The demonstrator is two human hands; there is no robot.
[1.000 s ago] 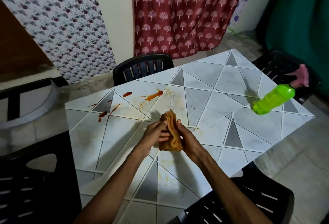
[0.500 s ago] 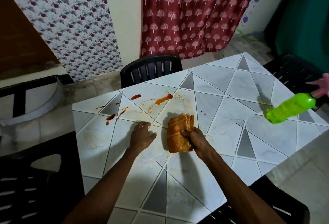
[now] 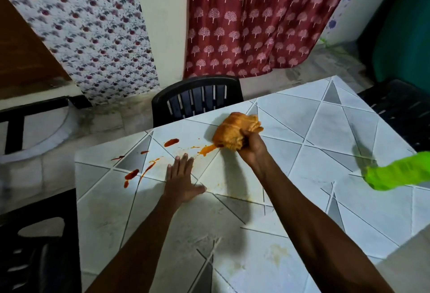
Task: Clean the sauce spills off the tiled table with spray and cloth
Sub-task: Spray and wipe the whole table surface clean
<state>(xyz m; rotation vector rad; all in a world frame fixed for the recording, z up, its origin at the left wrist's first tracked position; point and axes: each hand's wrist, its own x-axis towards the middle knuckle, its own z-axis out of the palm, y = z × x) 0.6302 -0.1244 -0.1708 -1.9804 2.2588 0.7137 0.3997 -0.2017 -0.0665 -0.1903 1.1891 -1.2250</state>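
head view looks down on a table (image 3: 325, 130) topped with pale glossy tiles, cut into white and grey triangles by dark grout lines. a black slatted plastic chair (image 3: 197, 99) sits at its far side, with a maroon curtain (image 3: 244, 25) printed with small trees behind it and a floral cloth (image 3: 93, 25) hanging to the left. red and orange sauce spills (image 3: 207, 149) streak the far left tiles. the right hand (image 3: 252, 146) curls tight round a bunched, stained orange cloth (image 3: 235, 130), pressed down at the right end of the orange streak. the left hand (image 3: 182, 181) lies flat with straight fingers beside the spills. a green spray bottle (image 3: 395, 171) blurs at the right edge. half a second ago the bunched cloth sat nearer the middle; it has moved toward the far edge.
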